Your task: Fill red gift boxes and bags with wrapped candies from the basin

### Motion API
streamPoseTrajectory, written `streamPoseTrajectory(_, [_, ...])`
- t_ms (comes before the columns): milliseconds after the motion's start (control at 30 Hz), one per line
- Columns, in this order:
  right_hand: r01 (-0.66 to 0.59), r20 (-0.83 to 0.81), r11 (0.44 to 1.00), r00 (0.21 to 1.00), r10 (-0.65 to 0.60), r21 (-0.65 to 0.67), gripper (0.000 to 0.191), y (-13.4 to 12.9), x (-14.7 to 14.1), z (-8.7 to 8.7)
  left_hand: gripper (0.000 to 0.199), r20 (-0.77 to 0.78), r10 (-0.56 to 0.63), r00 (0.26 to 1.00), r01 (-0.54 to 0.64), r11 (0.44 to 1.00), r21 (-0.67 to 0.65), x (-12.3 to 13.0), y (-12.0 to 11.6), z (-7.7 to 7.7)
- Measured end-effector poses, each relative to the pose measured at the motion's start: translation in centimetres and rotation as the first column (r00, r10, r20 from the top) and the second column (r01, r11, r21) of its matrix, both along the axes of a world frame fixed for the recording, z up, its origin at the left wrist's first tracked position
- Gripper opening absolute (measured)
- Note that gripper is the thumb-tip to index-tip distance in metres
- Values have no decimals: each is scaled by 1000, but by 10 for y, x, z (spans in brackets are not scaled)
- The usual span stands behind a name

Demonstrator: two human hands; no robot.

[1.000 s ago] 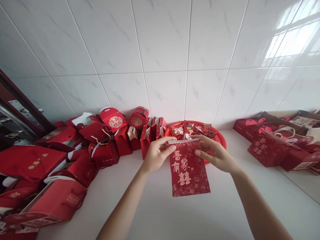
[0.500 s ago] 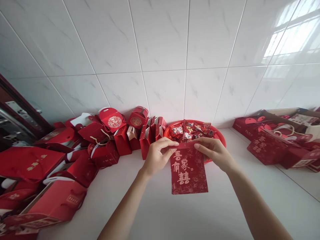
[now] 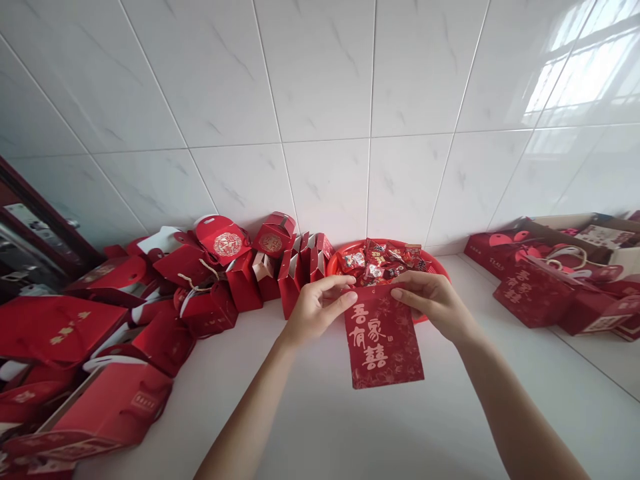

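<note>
A flat red paper gift bag point(image 3: 385, 340) with pale printed characters hangs between my hands, its printed face toward me. My left hand point(image 3: 320, 308) pinches its top left corner between thumb and fingers. At the top right corner, my right hand point(image 3: 434, 301) grips the bag the same way, thumb in front. Behind the bag's upper edge is a red plastic basket point(image 3: 444, 273) of wrapped sweets point(image 3: 376, 255), partly hidden by my hands.
Many red gift boxes point(image 3: 145, 340) crowd the left side of the white counter point(image 3: 280, 420). Small upright red boxes point(image 3: 295, 273) stand left of the basket. On the right are more red bags point(image 3: 533, 290) and an open carton point(image 3: 555, 233). A tiled wall point(image 3: 325, 180) closes off the back.
The bag has shifted slightly right and tilted, its lower edge now higher at the right. My left thumb has moved up a little along its top corner.
</note>
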State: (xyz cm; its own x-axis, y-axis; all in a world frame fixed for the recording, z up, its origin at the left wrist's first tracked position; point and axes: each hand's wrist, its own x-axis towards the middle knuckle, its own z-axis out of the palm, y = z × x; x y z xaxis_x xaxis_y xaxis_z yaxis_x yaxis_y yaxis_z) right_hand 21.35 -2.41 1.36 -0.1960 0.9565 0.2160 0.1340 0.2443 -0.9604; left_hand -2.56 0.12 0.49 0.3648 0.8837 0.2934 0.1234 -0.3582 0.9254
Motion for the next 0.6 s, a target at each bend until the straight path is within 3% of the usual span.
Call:
streamPoseTrajectory(133, [3, -13, 1000, 1000, -3, -5, 34, 0, 1, 1, 29, -52, -74, 996, 74, 997, -1, 1, -1, 3])
streamPoseTrajectory(367, [-86, 3, 993, 996, 87, -83, 35, -2, 8, 4, 29, -64, -39, 997, 42, 998, 48, 3, -1, 2])
streamPoseTrajectory(600, [-107, 16, 994, 994, 107, 12, 36, 2, 12, 1, 28, -59, 6, 998, 2, 992, 126, 6, -1, -2])
